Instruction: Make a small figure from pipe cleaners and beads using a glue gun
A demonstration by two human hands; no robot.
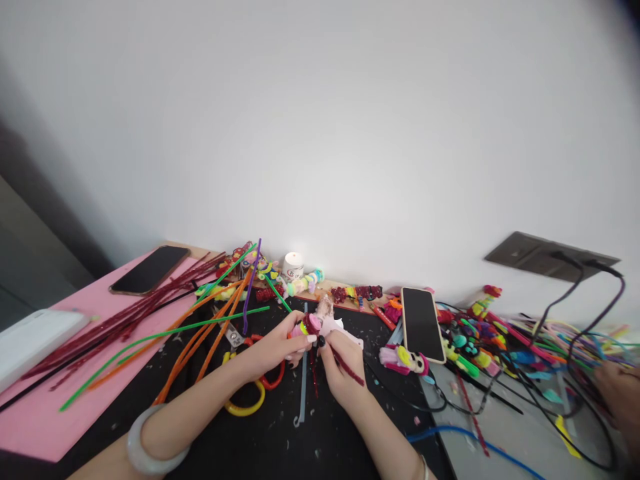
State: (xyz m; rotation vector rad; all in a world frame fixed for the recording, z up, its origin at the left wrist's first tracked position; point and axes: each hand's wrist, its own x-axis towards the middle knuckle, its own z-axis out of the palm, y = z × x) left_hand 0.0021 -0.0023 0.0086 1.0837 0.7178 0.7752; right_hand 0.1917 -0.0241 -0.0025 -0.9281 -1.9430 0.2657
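Observation:
Fingers of my left hand [283,343] are wrapped round a small pipe-cleaner figure [305,327] in pink, yellow and dark red. Close beside it, my right hand [343,370] pinches a dark red glittery pipe cleaner [350,369], whose loose end sticks out past the knuckles. The fingertips of both hands meet at the figure and partly cover it. Just left of my hands lie scissors with yellow [245,408] handles and another pair with red [274,383] handles. Behind my right hand is a crumpled whitish piece [345,331].
Dark red [150,300], orange and green pipe cleaners spread over a pink sheet [45,427] at left, with a dark phone [149,269]. A second phone [423,323] leans right of centre beside a finished doll [404,359]. Cables [575,373] hang from a wall socket [550,257]. Another person's hand [620,390] is far right.

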